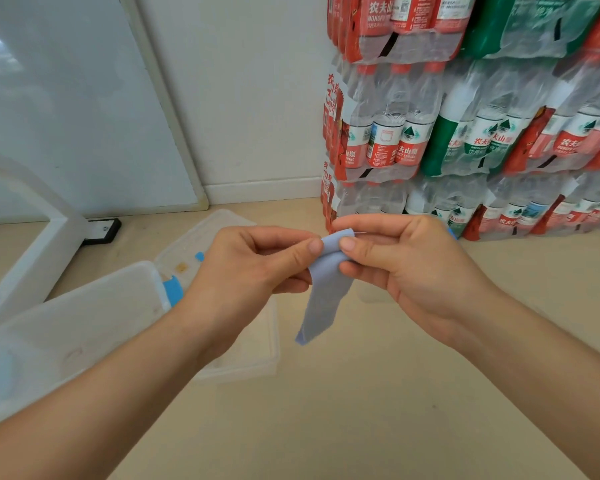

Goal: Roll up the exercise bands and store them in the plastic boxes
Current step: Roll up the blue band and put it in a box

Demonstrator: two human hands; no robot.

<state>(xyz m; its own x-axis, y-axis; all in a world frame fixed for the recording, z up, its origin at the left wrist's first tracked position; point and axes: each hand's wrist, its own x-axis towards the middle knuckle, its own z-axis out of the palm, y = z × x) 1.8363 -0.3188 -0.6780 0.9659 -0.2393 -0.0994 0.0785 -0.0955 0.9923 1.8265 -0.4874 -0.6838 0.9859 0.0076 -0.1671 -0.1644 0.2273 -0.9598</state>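
Observation:
I hold a pale lilac exercise band in front of me with both hands. My left hand and my right hand pinch its folded top end between thumbs and fingers, and the rest hangs down loose above the floor. A clear plastic box sits on the floor under my left hand, mostly hidden by it. Something bright blue shows at the box's left side, partly covered. A translucent lid lies at the left, overlapping the box.
Stacked shrink-wrapped packs of water bottles fill the right back against the wall. A white panel leans on the wall at left, with a white stand and its black foot below. Beige floor extends in front.

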